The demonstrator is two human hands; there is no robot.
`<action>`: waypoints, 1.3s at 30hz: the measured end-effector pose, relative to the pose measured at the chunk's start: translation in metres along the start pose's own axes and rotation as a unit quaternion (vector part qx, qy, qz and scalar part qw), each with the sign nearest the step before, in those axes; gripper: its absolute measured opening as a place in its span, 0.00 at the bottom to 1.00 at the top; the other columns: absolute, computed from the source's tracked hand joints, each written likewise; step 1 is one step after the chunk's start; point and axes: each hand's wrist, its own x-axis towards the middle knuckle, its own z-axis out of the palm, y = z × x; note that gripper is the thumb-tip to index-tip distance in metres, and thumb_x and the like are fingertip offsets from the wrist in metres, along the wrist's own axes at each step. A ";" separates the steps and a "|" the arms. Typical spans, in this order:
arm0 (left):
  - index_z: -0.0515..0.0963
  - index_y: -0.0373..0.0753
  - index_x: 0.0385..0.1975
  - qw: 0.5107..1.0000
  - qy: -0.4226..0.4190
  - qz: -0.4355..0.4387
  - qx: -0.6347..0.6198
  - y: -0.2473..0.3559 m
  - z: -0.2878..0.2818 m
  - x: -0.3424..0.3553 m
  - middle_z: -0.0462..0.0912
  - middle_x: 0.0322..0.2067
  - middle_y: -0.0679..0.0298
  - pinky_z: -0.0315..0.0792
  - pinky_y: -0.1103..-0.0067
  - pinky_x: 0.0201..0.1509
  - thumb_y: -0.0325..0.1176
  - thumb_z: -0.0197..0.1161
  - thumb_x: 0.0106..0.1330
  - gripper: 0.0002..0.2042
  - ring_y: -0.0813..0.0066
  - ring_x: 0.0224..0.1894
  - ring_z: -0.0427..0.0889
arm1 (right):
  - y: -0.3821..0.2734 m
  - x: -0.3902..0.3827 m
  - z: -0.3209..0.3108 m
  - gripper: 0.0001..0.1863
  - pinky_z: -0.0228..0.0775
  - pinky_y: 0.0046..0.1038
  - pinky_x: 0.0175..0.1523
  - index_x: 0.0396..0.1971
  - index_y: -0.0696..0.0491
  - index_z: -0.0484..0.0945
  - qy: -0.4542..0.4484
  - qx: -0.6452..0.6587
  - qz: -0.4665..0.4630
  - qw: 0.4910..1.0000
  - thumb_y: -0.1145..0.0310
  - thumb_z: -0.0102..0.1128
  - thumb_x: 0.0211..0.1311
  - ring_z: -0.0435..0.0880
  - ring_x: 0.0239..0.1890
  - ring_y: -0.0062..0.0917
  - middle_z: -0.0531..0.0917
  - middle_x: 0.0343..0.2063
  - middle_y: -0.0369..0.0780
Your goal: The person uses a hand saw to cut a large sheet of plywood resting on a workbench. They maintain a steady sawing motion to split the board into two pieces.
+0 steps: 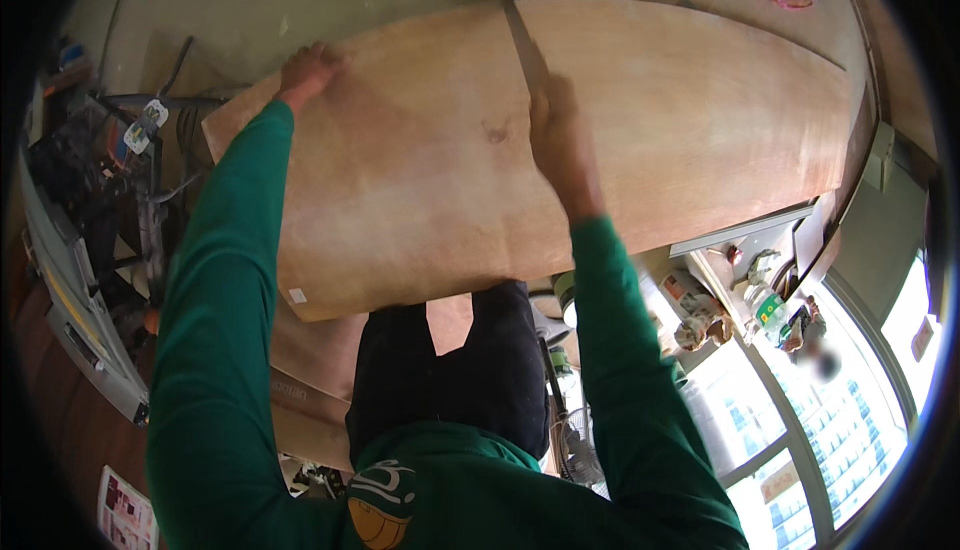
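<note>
**Listener:** Where were your hands?

**Me:** Both arms, in green sleeves, were stretched forward over a large plywood sheet [420, 170] that lay flat in front of me and filled most of the view. My left hand [308, 70] rested on the sheet's far left edge, near its corner, knuckles up and fingers curled over the rim. I cannot tell how tightly it gripped.

**Listener:** And the right?

**Me:** My right hand [560, 135] sat near the middle of the sheet, fist closed around the near end of a long, thin metal strip [515, 20]. The strip ran away from me across the wood and past its far edge. The arm was nearly straight, wrist turned slightly inward.

**Listener:** What surrounded the sheet?

**Me:** My dark trousers [450, 360] showed below its near edge. A cluttered shelf [740, 295] stood to the right, and machinery with cables [110, 150] to the left.
</note>
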 end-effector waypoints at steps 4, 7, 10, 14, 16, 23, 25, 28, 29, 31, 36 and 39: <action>0.64 0.43 0.78 1.000 0.004 0.000 -0.004 -0.011 0.005 -0.008 0.69 0.73 0.47 0.54 0.48 0.81 0.75 0.56 0.67 0.49 0.45 0.76 0.67 | -0.055 -0.129 -0.084 0.16 0.76 0.57 0.34 0.61 0.52 0.72 -0.052 -0.005 0.134 0.990 0.64 0.57 0.80 0.86 0.36 0.62 0.85 0.36 0.61; 0.65 0.42 0.77 1.000 0.018 0.006 -0.010 -0.005 0.000 -0.008 0.69 0.73 0.46 0.54 0.48 0.81 0.75 0.56 0.67 0.49 0.44 0.76 0.66 | -0.075 -0.140 -0.105 0.17 0.77 0.55 0.34 0.61 0.53 0.72 -0.042 -0.006 0.132 0.990 0.64 0.57 0.80 0.86 0.35 0.61 0.86 0.35 0.60; 0.65 0.41 0.77 1.000 0.022 0.002 -0.008 -0.015 0.001 -0.009 0.70 0.72 0.46 0.54 0.48 0.81 0.75 0.56 0.67 0.49 0.44 0.76 0.66 | -0.036 -0.089 -0.061 0.17 0.77 0.54 0.33 0.61 0.54 0.73 -0.036 -0.002 0.055 0.998 0.64 0.57 0.80 0.86 0.34 0.61 0.86 0.32 0.59; 0.65 0.42 0.77 0.999 0.044 0.025 -0.001 0.003 0.005 0.005 0.70 0.72 0.47 0.54 0.48 0.80 0.75 0.57 0.66 0.49 0.45 0.76 0.67 | 0.007 0.036 0.016 0.13 0.73 0.61 0.35 0.53 0.54 0.74 0.045 -0.005 -0.040 0.998 0.61 0.55 0.80 0.82 0.35 0.67 0.84 0.30 0.62; 0.65 0.42 0.78 0.999 0.019 0.028 -0.006 0.019 -0.005 0.006 0.70 0.72 0.47 0.54 0.48 0.81 0.75 0.57 0.66 0.49 0.45 0.76 0.67 | 0.010 0.044 0.013 0.13 0.73 0.62 0.35 0.53 0.54 0.74 0.042 -0.017 -0.020 0.999 0.61 0.54 0.80 0.82 0.35 0.67 0.84 0.30 0.62; 0.65 0.43 0.78 1.000 0.001 -0.018 0.003 -0.006 -0.007 -0.016 0.69 0.73 0.47 0.54 0.49 0.81 0.74 0.56 0.67 0.47 0.45 0.77 0.66 | -0.067 -0.141 -0.102 0.19 0.82 0.48 0.40 0.65 0.56 0.71 -0.069 -0.027 0.149 0.986 0.67 0.56 0.80 0.91 0.40 0.54 0.88 0.39 0.58; 0.65 0.44 0.77 1.000 0.015 0.001 -0.019 -0.002 -0.004 -0.012 0.69 0.73 0.47 0.54 0.49 0.81 0.74 0.56 0.67 0.47 0.45 0.76 0.66 | -0.084 -0.154 -0.118 0.20 0.82 0.47 0.42 0.66 0.58 0.70 -0.080 -0.032 0.159 0.983 0.68 0.56 0.80 0.92 0.42 0.53 0.88 0.43 0.58; 0.65 0.44 0.77 1.000 0.016 -0.003 -0.007 -0.006 -0.004 -0.013 0.69 0.73 0.47 0.54 0.49 0.81 0.74 0.56 0.67 0.47 0.45 0.76 0.67 | -0.062 -0.114 -0.088 0.16 0.78 0.51 0.36 0.62 0.56 0.72 -0.070 -0.018 0.121 0.990 0.67 0.56 0.80 0.88 0.37 0.59 0.87 0.36 0.59; 0.65 0.44 0.77 1.000 0.012 -0.003 0.000 -0.004 -0.003 -0.012 0.69 0.73 0.47 0.54 0.49 0.81 0.74 0.56 0.67 0.47 0.44 0.75 0.67 | -0.032 -0.084 -0.058 0.14 0.76 0.53 0.34 0.58 0.54 0.74 -0.036 0.007 0.040 0.999 0.65 0.56 0.81 0.85 0.36 0.62 0.85 0.33 0.61; 0.66 0.44 0.77 1.000 0.014 0.007 -0.006 0.003 -0.002 -0.008 0.69 0.72 0.47 0.55 0.49 0.80 0.74 0.56 0.67 0.46 0.44 0.75 0.67 | -0.001 -0.015 -0.014 0.14 0.75 0.58 0.36 0.55 0.55 0.74 0.010 0.010 -0.028 1.000 0.62 0.54 0.81 0.83 0.38 0.65 0.85 0.34 0.62; 0.67 0.43 0.76 1.000 0.015 0.021 -0.001 0.011 -0.003 -0.005 0.70 0.72 0.47 0.55 0.49 0.80 0.74 0.56 0.68 0.46 0.44 0.75 0.68 | 0.002 0.024 -0.004 0.13 0.76 0.58 0.38 0.55 0.55 0.74 0.017 -0.013 -0.017 1.000 0.63 0.54 0.81 0.83 0.38 0.65 0.85 0.34 0.61; 0.67 0.44 0.76 1.000 0.022 -0.002 -0.010 -0.010 0.000 -0.005 0.70 0.72 0.47 0.56 0.49 0.79 0.73 0.57 0.68 0.46 0.45 0.75 0.68 | -0.024 -0.061 -0.042 0.13 0.76 0.58 0.37 0.57 0.54 0.74 -0.037 -0.033 0.030 0.998 0.64 0.55 0.81 0.84 0.38 0.63 0.86 0.34 0.58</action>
